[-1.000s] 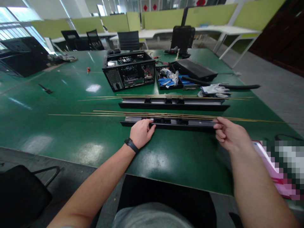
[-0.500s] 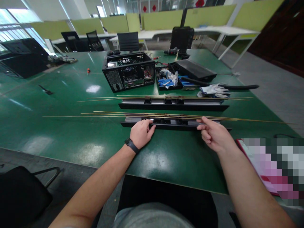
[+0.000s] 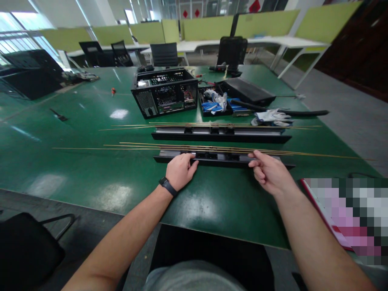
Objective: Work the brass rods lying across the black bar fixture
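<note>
The near black channel bar (image 3: 212,162) lies lengthwise before me, with grey inner faces and black blocks. My left hand (image 3: 181,169) grips its front edge left of the middle, thumb in front and fingers over the top. Several long thin brass-coloured rods (image 3: 145,145) run across this bar and stick out past both ends. Toward the bar's right end my right hand (image 3: 268,169) pinches one rod between thumb and index finger, the other fingers curled; the contact itself is partly hidden. Behind lies a similar black bar (image 3: 212,136) with thin rods (image 3: 130,125) across it.
An open black computer case (image 3: 165,95) stands farther back. Right of it are a tray with blue-white gloves (image 3: 215,101), a black panel (image 3: 247,91), a black tube (image 3: 306,112) and another glove pair (image 3: 273,116). A red-edged, pixelated item (image 3: 339,218) lies at right.
My right hand has shifted slightly left, and the longest near rod has slid a little left with it. My left hand has stayed on the bar.
</note>
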Demonstrator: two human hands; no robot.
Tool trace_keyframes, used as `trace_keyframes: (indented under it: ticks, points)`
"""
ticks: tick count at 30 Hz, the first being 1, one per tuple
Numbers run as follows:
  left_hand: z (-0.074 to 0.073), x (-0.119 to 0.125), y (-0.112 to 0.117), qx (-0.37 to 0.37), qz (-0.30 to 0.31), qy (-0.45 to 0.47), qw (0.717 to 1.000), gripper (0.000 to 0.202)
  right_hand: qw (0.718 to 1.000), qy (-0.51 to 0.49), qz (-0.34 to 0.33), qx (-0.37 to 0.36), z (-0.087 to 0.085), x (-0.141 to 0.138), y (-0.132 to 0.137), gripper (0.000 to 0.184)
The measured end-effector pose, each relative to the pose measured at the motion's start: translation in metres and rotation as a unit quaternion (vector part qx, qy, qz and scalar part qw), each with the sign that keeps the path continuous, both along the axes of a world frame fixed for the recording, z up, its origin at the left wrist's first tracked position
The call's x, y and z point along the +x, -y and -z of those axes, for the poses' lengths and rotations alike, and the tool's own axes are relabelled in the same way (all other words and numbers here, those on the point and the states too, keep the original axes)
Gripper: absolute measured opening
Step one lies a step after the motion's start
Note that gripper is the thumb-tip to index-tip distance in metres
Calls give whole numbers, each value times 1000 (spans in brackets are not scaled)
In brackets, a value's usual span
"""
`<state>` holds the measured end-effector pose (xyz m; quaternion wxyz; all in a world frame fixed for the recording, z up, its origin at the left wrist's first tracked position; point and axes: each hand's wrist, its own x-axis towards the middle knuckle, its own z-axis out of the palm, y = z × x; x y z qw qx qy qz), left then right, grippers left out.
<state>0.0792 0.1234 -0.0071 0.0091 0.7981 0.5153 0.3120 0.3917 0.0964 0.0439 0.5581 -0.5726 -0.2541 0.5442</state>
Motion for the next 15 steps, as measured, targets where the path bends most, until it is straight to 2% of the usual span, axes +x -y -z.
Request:
trace_keyframes:
  ticks: [4, 15]
  points:
    - [-1, -1, 1, -6, -2, 1, 1000, 14, 999, -17, 27, -12, -2, 3, 0, 15]
    - [-3, -1, 1, -15, -3, -1, 1000, 15, 998, -33, 43, -11, -5, 6, -1, 13]
